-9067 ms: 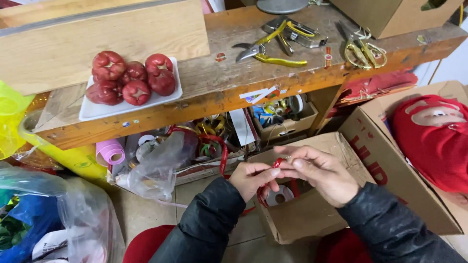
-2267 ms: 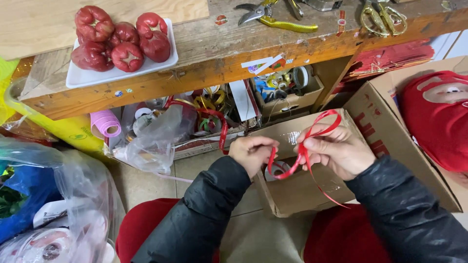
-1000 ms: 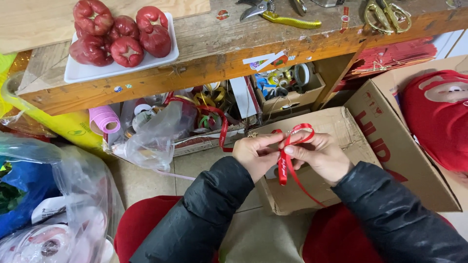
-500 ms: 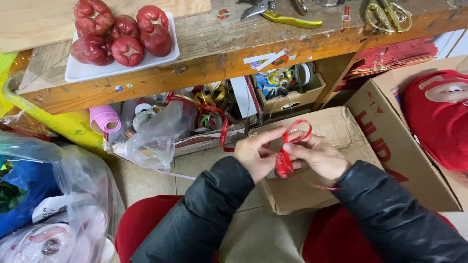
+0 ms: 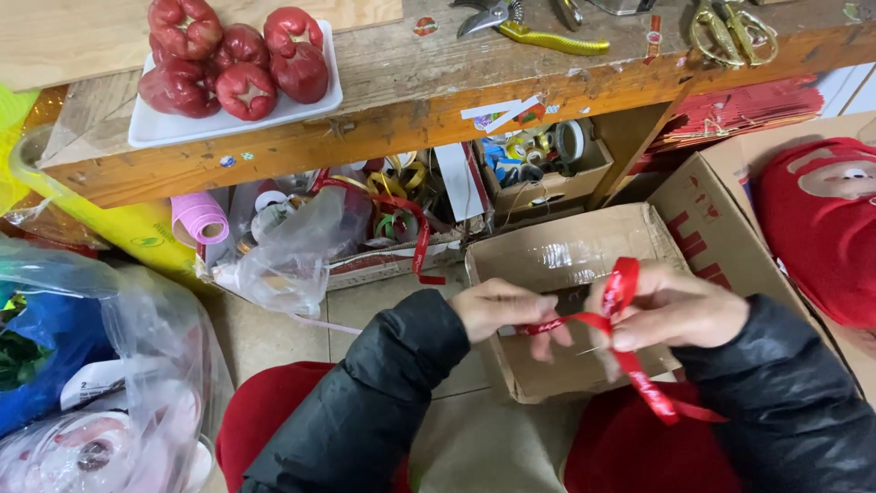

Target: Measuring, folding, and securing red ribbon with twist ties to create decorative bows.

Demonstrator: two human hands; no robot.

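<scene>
A thin red ribbon [image 5: 630, 361] stretches between both hands above a small open cardboard box [image 5: 566, 251] on the floor. My left hand [image 5: 502, 306] pinches one end of it. My right hand [image 5: 671, 306] grips the ribbon where it forms a small loop at the top, and a long tail trails down past my right wrist. Both arms wear black jacket sleeves.
A wooden bench [image 5: 411, 100] carries a white tray [image 5: 155, 132] of dark red fruits, yellow-handled pruners [image 5: 529, 27] and gold scissors [image 5: 730, 32]. Under it lie ribbon spools and a pink roll [image 5: 201, 219]. Plastic bags [image 5: 100, 365] crowd the left; a large box [image 5: 721, 219] with red items stands right.
My hands have moved apart and slightly down, pulling the ribbon taut between them. The loop held above the fingers half a second ago is now smaller, at my right hand.
</scene>
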